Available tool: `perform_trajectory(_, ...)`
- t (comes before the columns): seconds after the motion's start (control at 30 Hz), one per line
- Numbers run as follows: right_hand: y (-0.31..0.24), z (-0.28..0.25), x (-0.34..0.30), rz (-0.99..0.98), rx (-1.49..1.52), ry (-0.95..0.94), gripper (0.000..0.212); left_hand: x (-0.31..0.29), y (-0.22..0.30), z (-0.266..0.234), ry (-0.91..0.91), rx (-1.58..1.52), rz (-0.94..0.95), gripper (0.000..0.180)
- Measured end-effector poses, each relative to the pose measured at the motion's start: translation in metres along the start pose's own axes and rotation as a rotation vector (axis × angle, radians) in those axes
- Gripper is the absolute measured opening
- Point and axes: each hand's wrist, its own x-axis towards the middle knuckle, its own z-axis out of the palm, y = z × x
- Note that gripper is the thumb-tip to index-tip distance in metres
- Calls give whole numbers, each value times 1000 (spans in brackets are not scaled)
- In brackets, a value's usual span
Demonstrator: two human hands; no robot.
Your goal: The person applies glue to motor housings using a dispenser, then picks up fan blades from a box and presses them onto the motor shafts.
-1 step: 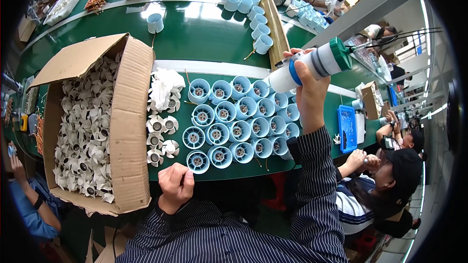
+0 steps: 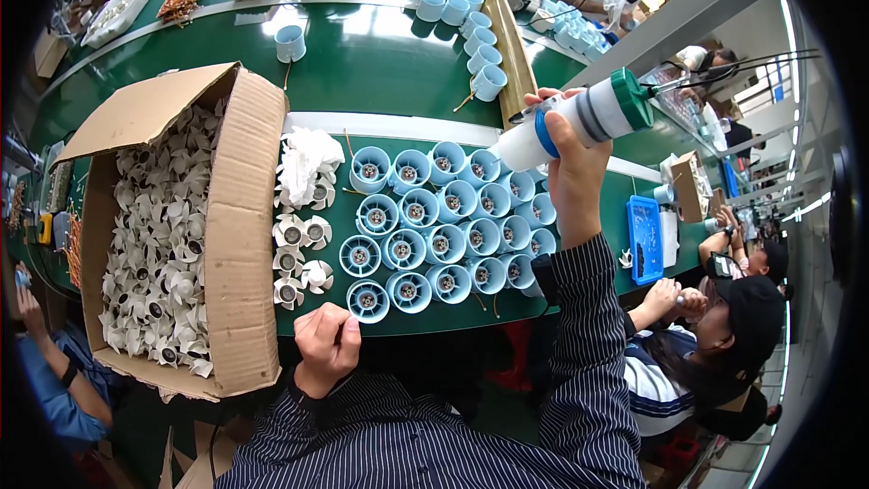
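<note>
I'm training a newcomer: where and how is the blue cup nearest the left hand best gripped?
Grip the cup by its outer wall, probably from the front left: it sits open end up at the group's near left corner, other cups close behind and to its right, the left hand beside it.

The left arm (image 2: 281, 430) comes up from the lower edge in a dark striped sleeve, bent close to the chest (image 2: 398, 453) at bottom center, and ends left of center in the left hand (image 2: 328, 349), curled into a loose fist with the thumb folded against the fingers. The right arm (image 2: 587, 344), sleeved alike, stretches up right of center, its bare wrist nearly upright. At its top the right hand (image 2: 577, 172) is closed in a grip, thumb raised toward the upper part of the frame, fingertips showing beyond it.
</note>
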Motion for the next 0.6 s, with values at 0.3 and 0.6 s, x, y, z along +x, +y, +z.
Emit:
perform_trajectory(0.3, 26, 38, -4, 39, 68, -76, 39, 4, 3, -1, 18, 6, 4, 8)
perform_trajectory(0.6, 39, 45, -4, 44, 63, -94, 37, 2, 2, -3, 3, -1, -3, 9)
